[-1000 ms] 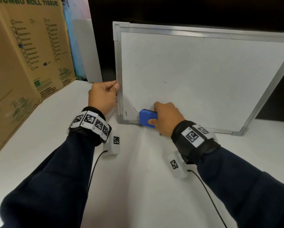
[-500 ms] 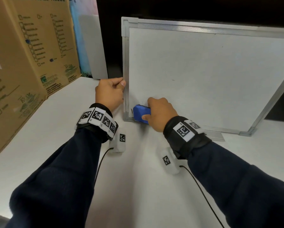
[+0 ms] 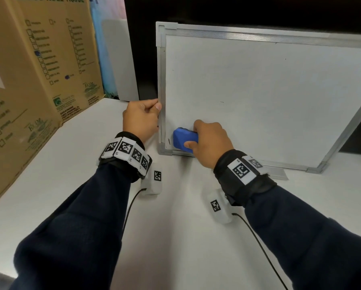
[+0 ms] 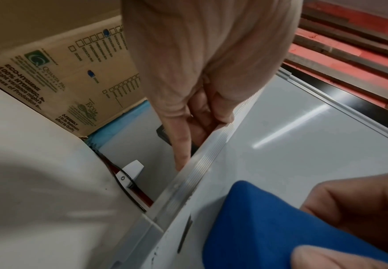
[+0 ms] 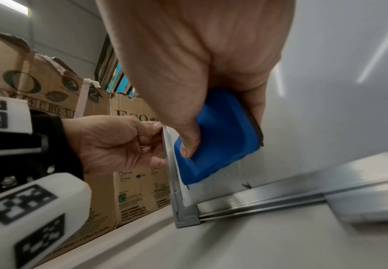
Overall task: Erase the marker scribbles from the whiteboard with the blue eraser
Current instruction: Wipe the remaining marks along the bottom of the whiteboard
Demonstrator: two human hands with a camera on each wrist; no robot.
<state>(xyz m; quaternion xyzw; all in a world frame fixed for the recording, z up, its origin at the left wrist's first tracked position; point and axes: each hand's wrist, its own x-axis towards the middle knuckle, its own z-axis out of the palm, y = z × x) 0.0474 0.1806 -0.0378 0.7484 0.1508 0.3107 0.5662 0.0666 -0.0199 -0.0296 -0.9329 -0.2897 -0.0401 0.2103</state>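
A metal-framed whiteboard (image 3: 259, 97) stands upright on the white table. My right hand (image 3: 204, 141) grips the blue eraser (image 3: 183, 139) and presses it flat on the board near its lower left corner. Short black marker strokes (image 3: 168, 141) remain between the eraser and the left frame, with another small mark (image 5: 247, 185) just above the bottom rail. My left hand (image 3: 142, 116) pinches the left frame edge (image 4: 202, 160), thumb in front and fingers behind. In the right wrist view the eraser (image 5: 220, 138) lies under my thumb against the board.
A large brown cardboard box (image 3: 35, 80) stands along the left side of the white table (image 3: 175, 237). Black cables (image 3: 131, 208) trail from the wrist units. A dark panel rises behind the board. A tiny dash (image 3: 221, 102) sits mid-board.
The eraser has slid left along the bottom of the board toward the lower left corner, wiping the curved stroke away. My left hand keeps its hold on the frame.
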